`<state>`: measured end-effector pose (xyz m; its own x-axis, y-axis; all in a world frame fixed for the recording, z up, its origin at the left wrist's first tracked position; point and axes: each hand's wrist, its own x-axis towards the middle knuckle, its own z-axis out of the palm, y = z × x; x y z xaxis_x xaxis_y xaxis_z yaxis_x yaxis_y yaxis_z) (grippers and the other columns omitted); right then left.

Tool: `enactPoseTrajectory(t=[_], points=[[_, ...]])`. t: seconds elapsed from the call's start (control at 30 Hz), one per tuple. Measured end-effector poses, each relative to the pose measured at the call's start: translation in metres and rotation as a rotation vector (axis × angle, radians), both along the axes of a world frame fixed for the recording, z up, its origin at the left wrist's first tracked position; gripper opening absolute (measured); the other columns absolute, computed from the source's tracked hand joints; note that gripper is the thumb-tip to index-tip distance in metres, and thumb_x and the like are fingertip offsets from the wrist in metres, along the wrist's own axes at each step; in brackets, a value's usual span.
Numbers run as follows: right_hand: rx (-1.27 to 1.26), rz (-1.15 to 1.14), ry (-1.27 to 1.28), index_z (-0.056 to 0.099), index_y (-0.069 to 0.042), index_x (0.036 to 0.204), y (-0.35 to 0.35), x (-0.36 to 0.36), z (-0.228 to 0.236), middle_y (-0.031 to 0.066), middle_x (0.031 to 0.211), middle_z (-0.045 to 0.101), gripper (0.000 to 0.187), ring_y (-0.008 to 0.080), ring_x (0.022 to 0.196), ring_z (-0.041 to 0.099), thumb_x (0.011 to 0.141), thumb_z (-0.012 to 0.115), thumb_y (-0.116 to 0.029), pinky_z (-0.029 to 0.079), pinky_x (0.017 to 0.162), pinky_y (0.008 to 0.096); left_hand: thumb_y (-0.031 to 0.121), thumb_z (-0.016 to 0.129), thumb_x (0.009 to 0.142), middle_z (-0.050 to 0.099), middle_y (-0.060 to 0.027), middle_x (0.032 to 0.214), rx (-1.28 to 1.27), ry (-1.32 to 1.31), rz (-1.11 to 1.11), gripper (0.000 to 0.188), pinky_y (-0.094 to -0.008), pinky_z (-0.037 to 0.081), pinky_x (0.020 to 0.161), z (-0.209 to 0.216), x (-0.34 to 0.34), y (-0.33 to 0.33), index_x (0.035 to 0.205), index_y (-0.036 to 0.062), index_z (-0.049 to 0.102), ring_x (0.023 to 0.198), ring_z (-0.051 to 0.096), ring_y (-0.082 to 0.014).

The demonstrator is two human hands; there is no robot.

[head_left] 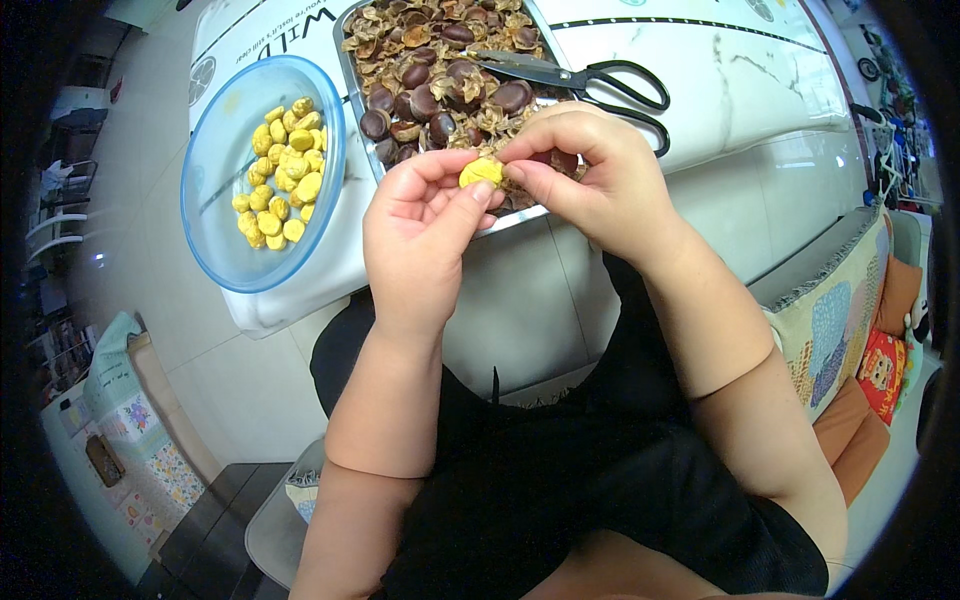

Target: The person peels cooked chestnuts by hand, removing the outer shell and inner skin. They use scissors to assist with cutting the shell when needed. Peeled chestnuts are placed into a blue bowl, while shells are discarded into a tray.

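Note:
A yellow peeled chestnut (482,172) sits between the thumb and fingers of my left hand (412,225), which is closed on it. At its right edge, the thumb and forefinger of my right hand (605,175) pinch together against the same chestnut. Both hands are over the near edge of a metal tray (352,75), which holds brown unpeeled chestnuts (423,103) among loose shells (385,30). Black-handled scissors (640,88) lie across the tray's right side, blades pointing left. Left of my hands, a clear bluish bowl (190,215) contains several peeled yellow chestnuts (285,180).
Tray and bowl rest on a table with a white marbled cover (740,70). The table's near edge runs just below my hands. A sofa with a patterned throw (830,320) and cushions (845,430) stands at the right. Light floor tiles (150,240) show at the left.

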<state>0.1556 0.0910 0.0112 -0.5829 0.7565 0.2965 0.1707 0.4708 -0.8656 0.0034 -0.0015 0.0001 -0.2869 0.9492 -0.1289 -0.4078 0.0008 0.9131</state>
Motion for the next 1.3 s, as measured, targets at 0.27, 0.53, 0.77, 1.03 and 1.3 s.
enactPoseTrajectory(t=[0.27,0.53,0.77,1.03,1.3], points=[[-0.289,-0.001,0.012,0.066,0.001,0.087,-0.007,-0.002,-0.001,0.0042,0.084,0.064,0.009,0.0071,0.070,0.058,0.079,0.067,-0.001,0.048,0.062,0.0214,-0.002,0.061,0.087,0.066,-0.0122,0.094,0.001,-0.076,0.016,0.020,-0.0225,0.055,0.069,0.000,0.002,0.000,0.106,-0.0063,0.057,0.078,0.066,-0.0127],[-0.338,-0.008,0.010,0.066,0.001,0.086,-0.007,-0.002,0.001,0.0038,0.083,0.064,0.007,0.0071,0.070,0.059,0.079,0.067,-0.001,0.048,0.063,0.0213,-0.001,0.061,0.087,0.066,-0.0116,0.092,-0.045,-0.145,-0.007,0.018,-0.0228,0.055,0.067,0.000,-0.001,-0.001,0.104,-0.0050,0.058,0.074,0.065,-0.0131],[-0.093,0.035,-0.017,0.067,0.000,0.084,-0.005,-0.001,0.001,0.0056,0.082,0.064,0.008,0.0095,0.068,0.059,0.076,0.067,0.000,0.047,0.060,0.0219,0.002,0.061,0.088,0.066,-0.0112,0.092,-0.088,-0.262,-0.033,0.018,-0.0231,0.055,0.066,-0.003,-0.006,0.000,0.104,-0.0037,0.058,0.072,0.065,-0.0133],[-0.020,0.012,0.048,0.068,-0.004,0.076,-0.003,-0.004,-0.005,0.0069,0.069,0.063,0.007,0.0163,0.059,0.060,0.074,0.070,-0.010,0.048,0.054,0.0266,0.005,0.059,0.090,0.066,-0.0111,0.092,-0.105,-0.372,-0.077,0.016,-0.0226,0.056,0.064,-0.006,-0.008,-0.002,0.104,-0.0033,0.059,0.072,0.066,-0.0139],[-0.007,-0.015,0.018,0.068,-0.005,0.078,-0.005,-0.003,-0.002,0.0071,0.070,0.063,0.006,0.0176,0.060,0.061,0.075,0.069,-0.010,0.049,0.055,0.0274,0.004,0.058,0.089,0.066,-0.0111,0.093,-0.131,-0.425,-0.095,0.017,-0.0230,0.056,0.063,-0.005,-0.008,-0.001,0.104,-0.0035,0.059,0.072,0.066,-0.0144]])
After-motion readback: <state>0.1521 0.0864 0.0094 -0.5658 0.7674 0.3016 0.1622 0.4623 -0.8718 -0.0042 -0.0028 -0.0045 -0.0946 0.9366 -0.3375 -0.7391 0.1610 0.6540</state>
